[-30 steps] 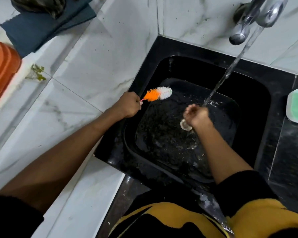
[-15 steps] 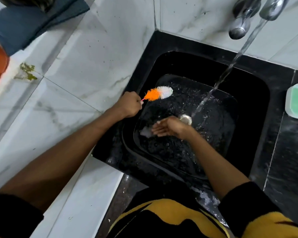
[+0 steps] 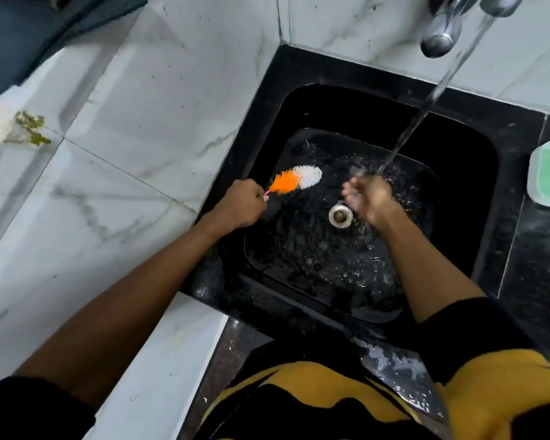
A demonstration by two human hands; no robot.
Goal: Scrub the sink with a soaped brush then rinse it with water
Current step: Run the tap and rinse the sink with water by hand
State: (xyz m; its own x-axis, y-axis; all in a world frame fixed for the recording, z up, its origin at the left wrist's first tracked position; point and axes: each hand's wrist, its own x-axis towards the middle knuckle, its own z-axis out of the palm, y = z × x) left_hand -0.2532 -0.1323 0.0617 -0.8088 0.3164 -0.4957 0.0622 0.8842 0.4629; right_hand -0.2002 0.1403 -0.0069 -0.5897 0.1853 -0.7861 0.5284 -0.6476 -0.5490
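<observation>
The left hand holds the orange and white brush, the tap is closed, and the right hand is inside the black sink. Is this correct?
Not quite. The tap is running: the head view shows water falling onto the right hand in the black sink. The left hand does hold the brush.

A single head-worn view looks steeply down from close above, facing the far wall, with the sink [image 3: 378, 128] centred and the person's own arms entering from the near edge.

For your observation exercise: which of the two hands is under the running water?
The right hand, above the drain; the left hand grips the brush away from the stream.
</observation>
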